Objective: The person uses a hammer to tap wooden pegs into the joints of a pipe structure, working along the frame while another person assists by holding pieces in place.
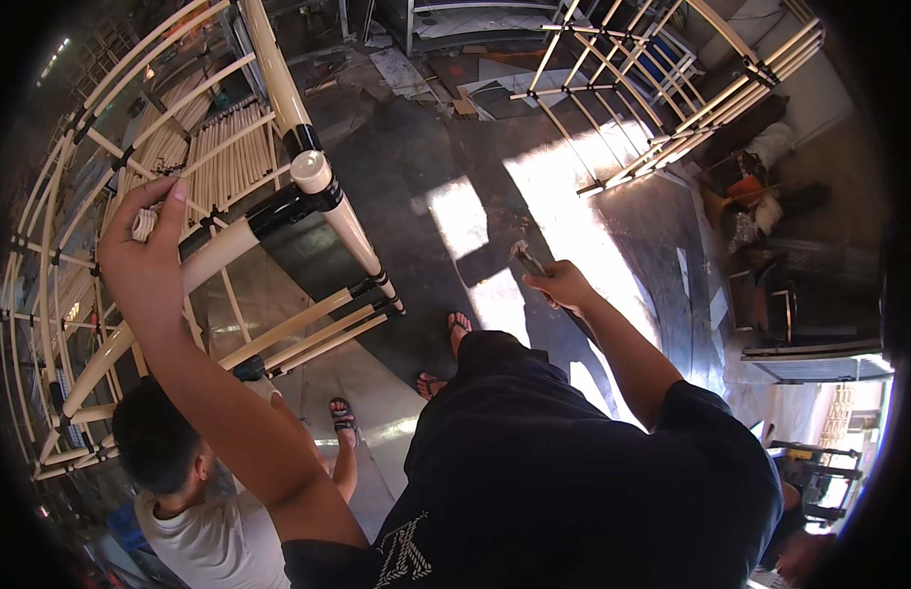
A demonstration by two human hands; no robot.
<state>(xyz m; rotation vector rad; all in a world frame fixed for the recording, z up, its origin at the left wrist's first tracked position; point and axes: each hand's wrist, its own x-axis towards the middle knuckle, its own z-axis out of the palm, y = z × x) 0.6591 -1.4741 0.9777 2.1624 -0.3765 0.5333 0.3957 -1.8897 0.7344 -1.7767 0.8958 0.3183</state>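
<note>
Head view: big cream tubular frame (pixel 220 257) with black joints (pixel 284 214) stands to the left; looks stiff, probably bulkier than heavy, tubes likely slick; I'd grab it by a tube close to a joint; right hand (pixel 561 287) wraps round a slim tool (pixel 530 260), maybe a hammer, likely rigid; left hand (pixel 146 250), half curled, cups small pale pieces (pixel 142 226); likely light, easily dropped; can't tell if that hand touches the frame.
</note>
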